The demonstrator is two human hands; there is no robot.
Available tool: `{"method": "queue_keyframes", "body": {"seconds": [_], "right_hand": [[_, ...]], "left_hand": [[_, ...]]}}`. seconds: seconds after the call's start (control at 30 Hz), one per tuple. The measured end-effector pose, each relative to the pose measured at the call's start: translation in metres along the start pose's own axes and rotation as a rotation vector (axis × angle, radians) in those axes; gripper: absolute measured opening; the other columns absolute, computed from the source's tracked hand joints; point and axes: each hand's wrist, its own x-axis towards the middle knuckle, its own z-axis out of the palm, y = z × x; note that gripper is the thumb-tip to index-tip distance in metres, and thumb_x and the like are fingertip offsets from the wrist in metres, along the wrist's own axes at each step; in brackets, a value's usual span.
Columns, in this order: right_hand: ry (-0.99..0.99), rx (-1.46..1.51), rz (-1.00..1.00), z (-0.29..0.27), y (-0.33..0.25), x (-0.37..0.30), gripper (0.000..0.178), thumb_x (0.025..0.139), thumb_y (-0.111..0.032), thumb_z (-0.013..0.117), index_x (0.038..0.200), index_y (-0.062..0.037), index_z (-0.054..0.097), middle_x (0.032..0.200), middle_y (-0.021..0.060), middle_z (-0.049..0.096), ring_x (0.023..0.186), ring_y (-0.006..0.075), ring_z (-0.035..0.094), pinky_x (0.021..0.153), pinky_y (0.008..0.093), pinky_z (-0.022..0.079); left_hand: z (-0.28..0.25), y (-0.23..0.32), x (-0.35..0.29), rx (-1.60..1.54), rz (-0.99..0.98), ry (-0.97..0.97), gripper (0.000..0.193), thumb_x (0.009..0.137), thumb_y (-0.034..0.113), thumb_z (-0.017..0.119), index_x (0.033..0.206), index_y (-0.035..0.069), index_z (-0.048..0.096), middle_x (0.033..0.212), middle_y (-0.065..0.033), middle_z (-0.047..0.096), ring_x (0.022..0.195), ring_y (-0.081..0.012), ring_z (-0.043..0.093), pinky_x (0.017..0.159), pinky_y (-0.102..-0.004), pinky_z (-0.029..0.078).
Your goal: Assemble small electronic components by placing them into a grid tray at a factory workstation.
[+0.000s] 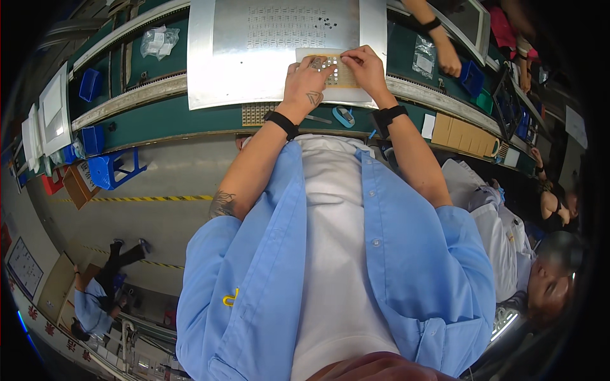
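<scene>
A large silvery metal plate (219,79) lies over the bench, with rows of tiny marks or parts and several small black pieces (327,23) near its far side. On its near right part rests a beige sheet (346,82) with a grid of small light squares. My left hand (306,82) lies over the sheet's left side, fingers spread and touching it. At the sheet's upper right, my right hand (365,71) has thumb and forefinger pinched together. Whatever sits between those fingertips is too small to make out.
Below the plate lie a gridded tan tray (255,115) and a blue tape dispenser (344,117). Metal rails (133,101) run along the green bench. Blue bins (90,85) stand left. A co-worker's arm (438,41) reaches in at the upper right; another person sits to my right.
</scene>
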Motion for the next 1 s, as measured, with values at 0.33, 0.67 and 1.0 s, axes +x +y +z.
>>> {"method": "queue_keyframes", "body": {"seconds": [0.33, 0.67, 1.0], "right_hand": [[0.014, -0.104, -0.016, 0.005, 0.001, -0.004, 0.013, 0.089, -0.011, 0.073, 0.099, -0.0041, 0.076, 0.091, 0.0098, 0.064, 0.078, 0.0238, 0.067, 0.073, 0.0326, 0.055], [0.012, -0.387, -0.274, 0.002, -0.007, -0.003, 0.012, 0.086, -0.01, 0.071, 0.097, -0.0059, 0.074, 0.091, 0.0097, 0.062, 0.089, 0.0293, 0.063, 0.077, 0.0377, 0.054], [-0.054, -0.765, -0.448, 0.006, -0.025, -0.014, 0.013, 0.084, -0.01, 0.067, 0.097, -0.006, 0.071, 0.087, 0.0097, 0.059, 0.086, 0.0289, 0.064, 0.076, 0.0387, 0.056]], "left_hand": [[0.009, -0.005, 0.0, 0.009, 0.031, 0.062, 0.059, 0.08, 0.007, 0.069, 0.135, 0.025, 0.062, 0.138, -0.0034, 0.061, 0.133, -0.0228, 0.048, 0.102, -0.046, 0.039], [0.009, -0.004, 0.0, 0.008, 0.026, 0.051, 0.058, 0.081, 0.007, 0.069, 0.135, 0.026, 0.062, 0.137, -0.0032, 0.062, 0.132, -0.0227, 0.049, 0.101, -0.0457, 0.039], [0.003, 0.0, -0.002, 0.002, 0.019, 0.017, 0.059, 0.081, 0.006, 0.069, 0.137, 0.023, 0.061, 0.145, -0.0036, 0.055, 0.133, -0.0254, 0.048, 0.105, -0.0444, 0.039]]}}
